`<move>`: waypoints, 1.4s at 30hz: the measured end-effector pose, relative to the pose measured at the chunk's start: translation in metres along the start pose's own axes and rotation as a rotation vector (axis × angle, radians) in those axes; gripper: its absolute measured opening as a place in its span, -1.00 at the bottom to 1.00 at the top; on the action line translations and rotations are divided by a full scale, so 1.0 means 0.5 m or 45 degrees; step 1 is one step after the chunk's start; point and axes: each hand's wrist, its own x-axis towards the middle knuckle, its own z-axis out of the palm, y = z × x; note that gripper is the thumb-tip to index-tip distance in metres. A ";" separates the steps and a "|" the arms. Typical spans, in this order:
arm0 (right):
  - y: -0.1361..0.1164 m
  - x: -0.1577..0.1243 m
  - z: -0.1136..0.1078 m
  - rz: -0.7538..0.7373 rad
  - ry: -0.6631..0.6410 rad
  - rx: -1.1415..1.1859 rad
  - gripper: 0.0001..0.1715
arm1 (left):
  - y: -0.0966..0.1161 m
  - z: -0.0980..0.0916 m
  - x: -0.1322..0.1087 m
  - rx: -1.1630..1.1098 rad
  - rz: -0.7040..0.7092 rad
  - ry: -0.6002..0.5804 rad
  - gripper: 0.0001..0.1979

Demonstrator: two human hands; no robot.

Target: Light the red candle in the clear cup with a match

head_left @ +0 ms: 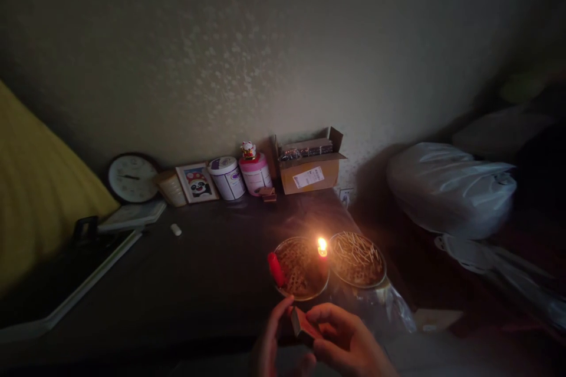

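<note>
My right hand [342, 333] grips a small matchbox [303, 325] between thumb and fingers, low in the head view. Just to its left, my left hand [275, 336] has its finger and thumb apart; the fingertip comes close to the box, and whether it touches I cannot tell. Beyond the hands lies a round tray [305, 296] with a brown patterned surface. A burning candle [322, 252] stands at its right side, and a red candle [276, 270] without a flame leans at its left rim. Many matchsticks [356, 246] lie scattered on a second round tray [369, 285].
Along the wall are a clock [132, 178], a panda picture [197, 182], two tubs [227, 178] and an open cardboard box [309, 177]. A lucky cat figurine [249, 151] tops the pink tub. Right of the table sits a white plastic bag [451, 188]. The room is dim.
</note>
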 end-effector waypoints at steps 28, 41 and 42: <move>0.040 0.010 0.003 -0.058 0.488 -0.384 -0.54 | -0.029 0.001 0.023 -0.236 -0.441 -0.060 -0.64; 0.015 0.006 -0.020 0.027 0.569 -0.440 -0.49 | -0.029 -0.004 0.016 -0.320 -0.237 -0.001 -0.63; 0.010 0.006 -0.021 0.020 0.592 -0.458 -0.51 | -0.025 -0.003 0.017 -0.335 -0.253 0.001 -0.64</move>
